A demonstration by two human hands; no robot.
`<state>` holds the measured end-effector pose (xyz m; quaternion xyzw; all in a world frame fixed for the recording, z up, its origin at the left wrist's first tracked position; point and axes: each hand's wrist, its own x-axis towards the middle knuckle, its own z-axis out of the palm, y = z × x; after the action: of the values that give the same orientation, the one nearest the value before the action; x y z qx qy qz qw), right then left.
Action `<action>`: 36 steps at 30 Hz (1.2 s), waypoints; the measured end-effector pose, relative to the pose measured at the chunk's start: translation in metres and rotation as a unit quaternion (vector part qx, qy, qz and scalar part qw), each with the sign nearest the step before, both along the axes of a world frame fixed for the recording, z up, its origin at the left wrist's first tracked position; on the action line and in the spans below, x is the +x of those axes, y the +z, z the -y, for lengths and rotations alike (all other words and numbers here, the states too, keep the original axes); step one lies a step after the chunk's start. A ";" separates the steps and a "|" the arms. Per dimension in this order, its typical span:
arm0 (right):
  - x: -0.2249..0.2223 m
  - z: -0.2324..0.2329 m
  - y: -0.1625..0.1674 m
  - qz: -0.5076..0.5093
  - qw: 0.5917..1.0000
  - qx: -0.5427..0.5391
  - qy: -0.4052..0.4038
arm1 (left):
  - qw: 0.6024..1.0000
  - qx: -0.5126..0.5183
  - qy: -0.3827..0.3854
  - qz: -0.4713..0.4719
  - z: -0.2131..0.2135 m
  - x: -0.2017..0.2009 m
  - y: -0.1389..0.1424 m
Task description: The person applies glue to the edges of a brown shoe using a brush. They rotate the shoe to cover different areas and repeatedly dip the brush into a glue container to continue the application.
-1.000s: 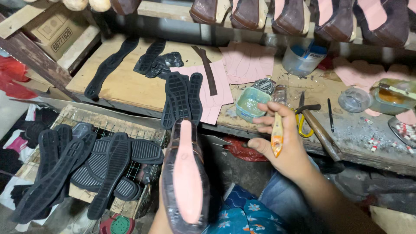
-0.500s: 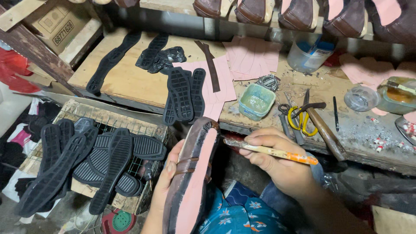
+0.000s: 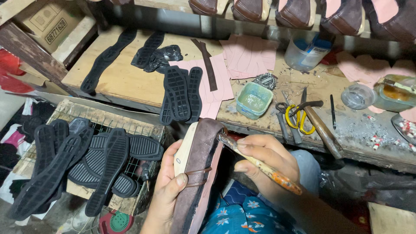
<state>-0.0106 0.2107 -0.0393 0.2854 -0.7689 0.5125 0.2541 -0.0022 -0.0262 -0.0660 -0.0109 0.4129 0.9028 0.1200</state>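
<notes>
Cluttered workbench (image 3: 130, 82) ahead; my left hand (image 3: 167, 186) grips a brown shoe (image 3: 200, 173), my right hand (image 3: 264, 162) clasps a brush (image 3: 260, 164), gluing its edge; steady strokes needed next.

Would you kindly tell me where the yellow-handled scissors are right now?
In the head view, the yellow-handled scissors lie on the workbench right of centre, between the small green glue tub and the wooden-handled hammer, just above the right hand.

Shoemaking workshop: rubber soles (image 3: 177, 93), lasted shoes (image 3: 299, 11), hammer (image 3: 320, 128), scissors (image 3: 299, 119).
</notes>
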 end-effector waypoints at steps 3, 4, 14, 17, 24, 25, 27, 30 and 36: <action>0.002 0.000 -0.001 -0.011 1.000 0.015 0.003 | 1.000 -0.014 0.008 -0.009 -0.001 0.001 0.001; 0.002 -0.001 -0.002 -0.010 1.000 0.019 0.005 | 1.000 -0.012 0.010 -0.008 -0.002 0.001 0.001; 0.003 -0.005 -0.007 0.002 0.999 0.033 0.033 | 0.999 -0.021 0.022 -0.016 -0.003 0.001 -0.005; 0.003 -0.007 -0.010 0.003 0.998 0.041 0.038 | 0.999 -0.020 0.024 -0.015 -0.003 0.001 -0.006; 0.005 -0.009 -0.013 0.018 0.996 0.039 0.077 | 0.999 -0.034 0.027 -0.005 -0.004 0.002 -0.005; 0.006 -0.010 -0.013 0.026 0.995 0.042 0.081 | 0.999 -0.034 0.025 -0.007 -0.004 0.003 -0.004; 0.008 -0.010 -0.013 0.041 0.994 0.048 0.090 | 0.999 -0.033 0.020 -0.009 -0.003 0.003 -0.003; 0.010 -0.012 -0.012 0.057 0.991 0.037 0.112 | 0.999 -0.039 0.018 0.000 -0.002 0.003 -0.003; 0.015 -0.013 -0.013 0.116 0.987 0.033 0.108 | 0.999 -0.030 0.009 -0.018 0.000 0.004 -0.011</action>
<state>0.0041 0.2233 -0.0528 0.3137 -0.7744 0.5408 0.0973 0.0014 -0.0266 -0.0766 -0.0021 0.4413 0.8912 0.1045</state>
